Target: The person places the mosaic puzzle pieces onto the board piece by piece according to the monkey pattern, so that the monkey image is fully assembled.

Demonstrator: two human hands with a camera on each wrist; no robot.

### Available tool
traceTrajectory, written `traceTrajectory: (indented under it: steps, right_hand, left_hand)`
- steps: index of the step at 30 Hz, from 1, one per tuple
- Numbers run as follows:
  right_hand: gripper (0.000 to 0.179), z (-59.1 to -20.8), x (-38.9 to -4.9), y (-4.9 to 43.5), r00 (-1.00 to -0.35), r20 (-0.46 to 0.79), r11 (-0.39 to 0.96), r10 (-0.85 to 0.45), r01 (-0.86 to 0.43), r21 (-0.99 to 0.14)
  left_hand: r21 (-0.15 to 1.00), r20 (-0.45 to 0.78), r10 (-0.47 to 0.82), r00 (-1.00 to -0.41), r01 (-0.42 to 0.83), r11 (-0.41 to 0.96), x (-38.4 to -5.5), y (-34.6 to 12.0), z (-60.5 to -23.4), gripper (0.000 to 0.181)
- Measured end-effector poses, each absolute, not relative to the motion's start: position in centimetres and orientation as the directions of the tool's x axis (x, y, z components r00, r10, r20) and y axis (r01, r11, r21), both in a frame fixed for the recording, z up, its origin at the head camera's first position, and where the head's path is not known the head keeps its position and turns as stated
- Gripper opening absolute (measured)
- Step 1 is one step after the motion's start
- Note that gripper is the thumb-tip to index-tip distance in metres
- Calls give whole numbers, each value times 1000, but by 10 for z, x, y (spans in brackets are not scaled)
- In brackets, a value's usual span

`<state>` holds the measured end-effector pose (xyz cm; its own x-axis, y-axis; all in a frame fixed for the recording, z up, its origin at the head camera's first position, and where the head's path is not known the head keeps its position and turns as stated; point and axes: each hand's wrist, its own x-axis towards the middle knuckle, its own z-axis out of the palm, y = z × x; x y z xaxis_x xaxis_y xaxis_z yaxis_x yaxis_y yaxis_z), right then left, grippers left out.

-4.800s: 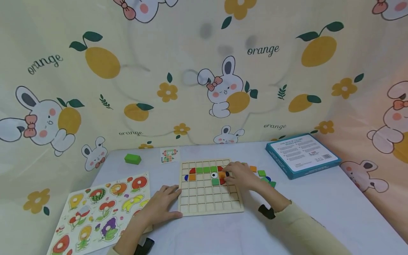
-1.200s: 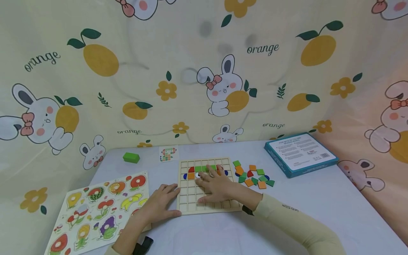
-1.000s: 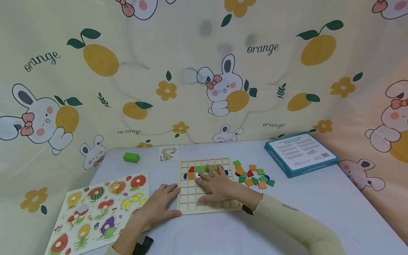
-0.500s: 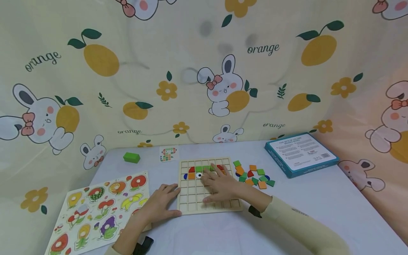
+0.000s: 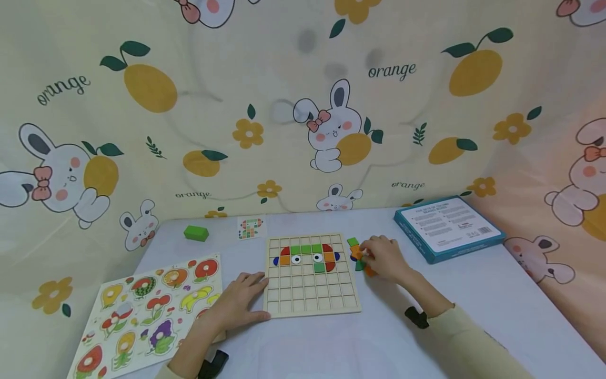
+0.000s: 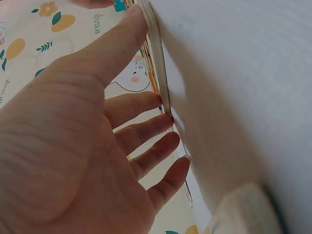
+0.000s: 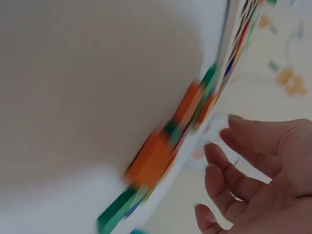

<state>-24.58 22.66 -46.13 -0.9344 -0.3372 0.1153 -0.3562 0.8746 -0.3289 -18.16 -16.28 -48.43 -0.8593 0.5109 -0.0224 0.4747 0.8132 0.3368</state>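
A wooden grid board lies mid-table. Its upper rows hold red, green, orange and blue tiles and two eye tiles, the left eye tile and the right eye tile. My left hand rests at the board's left edge with relaxed fingers; the left wrist view shows thumb and fingertips right at that edge. Past the right side, my right hand hovers over loose tiles, covering some. Fingers bend loosely, and the right wrist view shows nothing between them. An orange tile and green ones lie beside it there.
A white fruit puzzle board lies at the left, partly under the left forearm. Behind are a green block and a pattern card. A blue-edged box lies at the back right.
My right hand has lifted off the board and moved right to the loose tiles. A second eye tile now sits on the board, unlike 4.8 s ago. The left hand stays put.
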Motion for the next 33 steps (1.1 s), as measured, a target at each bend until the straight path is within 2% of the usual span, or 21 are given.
traceTrajectory:
  steps: [3, 8, 17, 21, 27, 30, 33]
  right_hand:
    - [21, -463, -254, 242, -963, 64, 887, -263, -267, -376]
    - [20, -471, -258, 247, -976, -27, 899, -214, -186, -397]
    - [24, -475, -261, 246, -987, -40, 900, -153, -122, -418]
    - [19, -475, -262, 243, -989, -13, 867, -148, -123, -483]
    - [11, -468, -265, 220, -979, 94, 732, -179, -196, -653]
    - [12, -465, -267, 194, -960, 119, 591, -254, -252, -767]
    - [13, -461, -268, 163, -918, 96, 448, -385, -277, -850]
  left_hand:
    - [336, -18, 515, -857, 480, 810, -182, -163, -485, 85]
    - [338, -19, 522, -853, 486, 806, -181, -164, -486, 85]
    - [343, -14, 525, -851, 489, 802, -181, -163, -485, 84]
    - [341, -18, 520, -854, 484, 806, -181, -162, -484, 84]
    - [337, -30, 509, -861, 470, 816, -181, -162, -483, 86]
    - [338, -32, 508, -861, 469, 816, -181, -162, -483, 86]
    - [342, -33, 506, -862, 466, 816, -181, -162, -483, 86]
